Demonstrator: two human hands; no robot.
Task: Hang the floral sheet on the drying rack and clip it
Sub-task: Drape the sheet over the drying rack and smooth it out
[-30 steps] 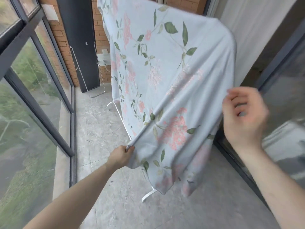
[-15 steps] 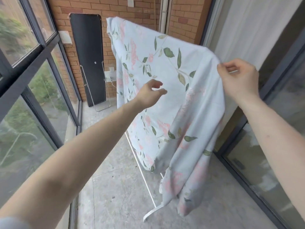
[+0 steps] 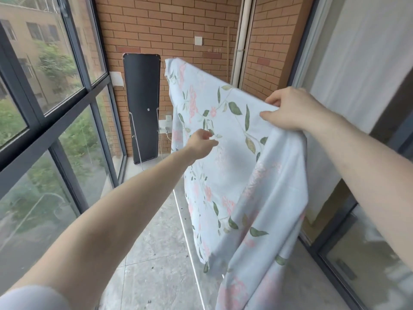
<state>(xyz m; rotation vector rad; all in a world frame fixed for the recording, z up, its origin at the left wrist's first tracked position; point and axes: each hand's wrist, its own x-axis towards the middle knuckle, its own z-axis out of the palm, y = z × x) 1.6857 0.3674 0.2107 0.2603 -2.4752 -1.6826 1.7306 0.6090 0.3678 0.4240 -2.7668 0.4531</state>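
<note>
R hand [image 3: 288, 110] pinches the near top corner of the sheet [image 3: 225, 166], thumb under and fingers over the fold, apparently to keep the cloth from sliding off while it's squared up. L hand [image 3: 202, 142] reaches out w/ fingers loosely curled and part open, holding nothing; it sits at or just in front of the cloth's face, contact unclear, prob. about to smooth or tug the panel flat. The sheet is draped over the rack's top bar, which is hidden under the fold; only a thin white rail of the rack [image 3: 190, 242] shows low down, below the cloth's left edge. The near end hangs bunched and longer than the rest, so the spread looks uneven. No clips visible anywhere, so clipping appears not yet begun. Setting: a glazed balcony w/ a brick wall [image 3: 178, 25] behind and windows [image 3: 44, 108] at left.
</note>
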